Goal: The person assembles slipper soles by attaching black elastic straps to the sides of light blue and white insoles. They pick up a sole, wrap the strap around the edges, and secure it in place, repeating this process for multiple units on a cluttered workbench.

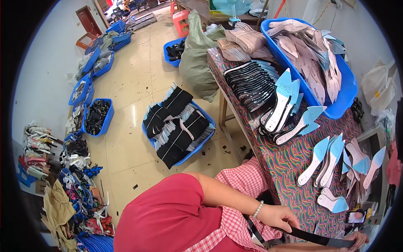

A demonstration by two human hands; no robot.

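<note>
A long black strip [310,237] stretches between my two hands at the table's near edge. My left hand [280,216], with a beaded bracelet at the wrist, pinches it near one end. At the strip's far right end, which looks greyer, my right hand [357,241] grips it, partly cut off by the picture's rim. Above my hands, small insole pieces [332,201] with light-blue tips lie on the patterned tablecloth [289,176]. Several white insoles [331,161] with blue tips lie just beyond them.
A blue tub [336,110] of beige insoles stands on the table's far side, beside a row of black-edged insoles [252,86]. On the floor to the left is a blue tub [200,152] of black bundled pieces. A phone [356,216] lies by my right hand.
</note>
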